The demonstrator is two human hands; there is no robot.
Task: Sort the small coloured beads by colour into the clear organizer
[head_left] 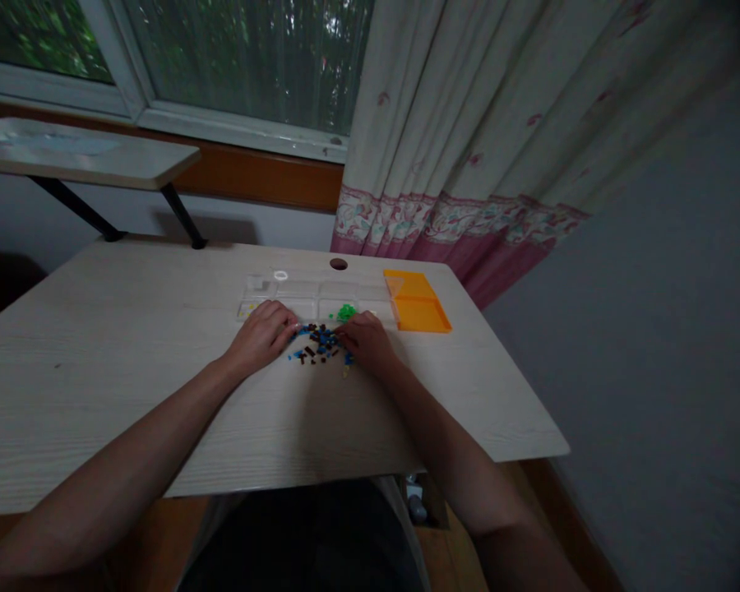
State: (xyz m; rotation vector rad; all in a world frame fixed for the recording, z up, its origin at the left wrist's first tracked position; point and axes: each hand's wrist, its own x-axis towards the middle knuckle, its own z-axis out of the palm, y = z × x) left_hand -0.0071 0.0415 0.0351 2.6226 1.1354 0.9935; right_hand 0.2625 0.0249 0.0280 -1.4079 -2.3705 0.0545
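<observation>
Mid-table, my left hand (264, 330) and right hand (365, 339) pen the brick pile (318, 347).
Both curled, pinch unclear; compartment tray (312, 290) handy just beyond.

This looks like a room in a home, probably a bedroom or a study corner, arranged around a pale wooden desk (129, 370). Behind the desk is a window (240, 57) with green trees outside, and behind its right end hangs a cream curtain (469, 148) with a pink flowered border. On the desk lie small coloured bricks (318, 341) and a clear sorting tray (296, 289), and right of the desk are a plain wall (654, 329) and a wooden floor (548, 493).
</observation>
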